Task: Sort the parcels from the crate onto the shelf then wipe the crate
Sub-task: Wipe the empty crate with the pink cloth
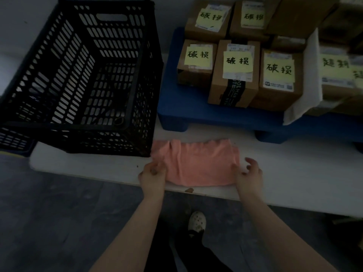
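**Both hands on the cloth**

Left hand point(152, 173) pinches the pink cloth point(198, 163) at its left edge. Right hand point(248, 171), fingers half curled, seems to pinch the right edge; the light is dim. The cloth lies flat on the white table point(88, 165). The black crate point(78, 75) stands just to the left, with labelled parcels point(233, 75) behind on a blue stand point(180, 110).

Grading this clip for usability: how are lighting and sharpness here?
Head view: dim, underexposed, floor nearly black; yellow notes on the parcels legible; left hand and right hand slightly motion-blurred at the pink cloth; wide-angle distortion bows the edges of the black crate.
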The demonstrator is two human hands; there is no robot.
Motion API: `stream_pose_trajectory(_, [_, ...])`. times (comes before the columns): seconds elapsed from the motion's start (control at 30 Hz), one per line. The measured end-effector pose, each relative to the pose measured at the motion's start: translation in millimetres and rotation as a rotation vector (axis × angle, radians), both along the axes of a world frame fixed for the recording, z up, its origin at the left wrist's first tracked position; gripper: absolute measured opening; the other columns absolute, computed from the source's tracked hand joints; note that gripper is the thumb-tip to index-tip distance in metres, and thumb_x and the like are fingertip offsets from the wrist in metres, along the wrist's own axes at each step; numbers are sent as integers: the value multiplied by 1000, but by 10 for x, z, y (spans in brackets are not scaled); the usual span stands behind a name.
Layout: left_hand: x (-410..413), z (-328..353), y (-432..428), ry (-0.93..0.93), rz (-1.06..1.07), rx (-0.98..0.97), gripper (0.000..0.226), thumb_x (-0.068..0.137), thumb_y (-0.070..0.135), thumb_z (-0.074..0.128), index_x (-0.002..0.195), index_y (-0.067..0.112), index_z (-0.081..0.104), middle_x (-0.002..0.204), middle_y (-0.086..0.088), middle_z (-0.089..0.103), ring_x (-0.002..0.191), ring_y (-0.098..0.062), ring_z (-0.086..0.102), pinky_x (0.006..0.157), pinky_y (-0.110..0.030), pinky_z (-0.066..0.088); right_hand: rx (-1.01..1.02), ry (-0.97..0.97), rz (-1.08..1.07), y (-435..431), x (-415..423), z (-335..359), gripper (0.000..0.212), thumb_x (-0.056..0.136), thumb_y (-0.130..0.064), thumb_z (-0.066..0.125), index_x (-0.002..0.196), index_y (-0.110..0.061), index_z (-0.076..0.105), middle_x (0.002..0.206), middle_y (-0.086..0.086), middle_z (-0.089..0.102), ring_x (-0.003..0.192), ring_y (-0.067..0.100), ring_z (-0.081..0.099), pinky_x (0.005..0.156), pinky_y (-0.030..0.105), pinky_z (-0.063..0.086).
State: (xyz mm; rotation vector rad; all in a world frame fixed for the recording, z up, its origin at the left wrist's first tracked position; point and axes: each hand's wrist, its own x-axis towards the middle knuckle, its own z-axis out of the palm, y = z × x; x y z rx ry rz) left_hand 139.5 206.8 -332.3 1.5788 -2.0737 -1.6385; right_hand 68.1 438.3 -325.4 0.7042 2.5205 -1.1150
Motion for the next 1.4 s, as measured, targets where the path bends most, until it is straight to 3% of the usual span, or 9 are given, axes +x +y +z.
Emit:
stream_pose_trajectory(0.13, [-46, 50, -33, -57, -187, 60, 45, 81, 33, 67, 122, 19, 56, 111, -10, 58, 101, -33, 58, 91, -44, 51, 138, -191, 166, 4, -179, -95, 46, 80, -29, 64, 121, -10, 55, 125, 13, 47, 82, 17, 41, 78, 27, 39])
stream_pose_trajectory(0.27, [-71, 94, -120, -84, -279, 131, 37, 62, 42, 64, 94, 23, 63, 94, 4, 67, 92, -22, 63, 85, -36, 53, 144, -207, 164, 85, -172, -175, 32, 81, -25, 66, 107, -4, 69, 107, 16, 66, 107, 28, 49, 82, 28, 42])
stream_pose_trajectory(0.47, [118, 27, -321, -84, -72, 266, 12, 80, 12, 73, 75, 5, 64, 65, -9, 63, 68, -22, 61, 54, -24, 51, -343, -246, -303, 390, -52, -210, 16, 78, -11, 67, 90, 1, 66, 87, 20, 65, 80, 29, 59, 81, 47, 51])
stream_pose_trajectory(0.6, [213, 21, -234, -82, 51, 651, 9, 86, 1, 63, 78, 4, 61, 69, -13, 59, 70, -21, 59, 63, -30, 53, -299, -256, -281, 437, 37, -215, 5, 79, -10, 65, 81, -10, 60, 85, 21, 64, 83, 38, 64, 81, 56, 54])
stream_pose_trajectory(0.7, [197, 34, -242, -30, 72, 742, 12, 84, -1, 65, 73, 2, 59, 76, -15, 56, 77, -23, 57, 77, -33, 53, -435, -329, -376, 401, -19, -155, 8, 84, -6, 63, 82, -9, 56, 86, 17, 61, 77, 30, 60, 65, 41, 56])
stream_pose_trajectory(0.87, [-27, 293, -298, 83, -122, 569, 6, 85, 5, 66, 87, 9, 70, 85, -9, 71, 77, -16, 67, 63, -28, 55, -647, -521, -453, 402, -224, 91, 13, 86, 3, 60, 78, -8, 56, 77, 10, 57, 66, 17, 53, 38, 17, 47])
stream_pose_trajectory(1.03, [-383, 691, -331, 175, -273, 237, 16, 85, 2, 62, 70, 8, 61, 72, -9, 61, 78, -21, 60, 76, -36, 54, -715, -332, -374, 428, -383, 464, 14, 86, 3, 54, 86, -10, 60, 87, 11, 62, 78, 21, 59, 61, 31, 51])
stream_pose_trajectory(1.23, [-423, 810, -368, 347, -363, -107, 19, 83, 11, 68, 69, 17, 55, 62, 9, 54, 57, -1, 49, 57, -15, 43, -759, -120, -372, 544, -389, 541, 11, 83, 1, 57, 80, -9, 58, 94, 12, 62, 88, 25, 60, 70, 38, 56])
stream_pose_trajectory(1.4, [-180, 306, -149, 114, -379, -214, 13, 84, 2, 63, 94, 8, 57, 86, -9, 58, 80, -23, 56, 70, -27, 39, -622, -256, -388, 519, -174, 120, 5, 86, 0, 57, 85, -5, 57, 94, 16, 59, 80, 24, 58, 64, 35, 53])
